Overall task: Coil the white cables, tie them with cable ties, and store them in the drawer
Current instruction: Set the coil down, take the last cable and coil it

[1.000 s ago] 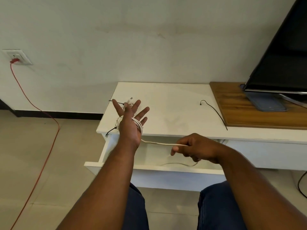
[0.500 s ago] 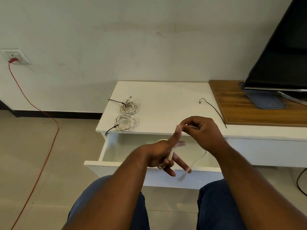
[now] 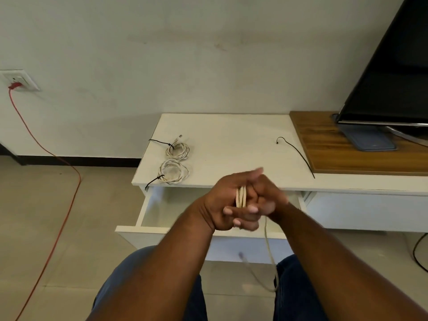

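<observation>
Done: two coiled white cables, far one [image 3: 177,150] and near one [image 3: 173,173], each bound with a black tie, lay on the white surface [image 3: 231,140], not yet stored. In progress: third white cable [image 3: 240,196], looped round the left hand [image 3: 220,202]; the right hand [image 3: 266,195], curled and blurred, appeared to grip it, tail hanging floorward. One loose black cable tie [image 3: 296,154] lay unused. The white drawer [image 3: 143,209] stood open below. Room: pale wall, tiled floor, red cord [image 3: 46,149] in a wall socket, dark television [image 3: 393,77] on a wooden board [image 3: 335,158].
</observation>
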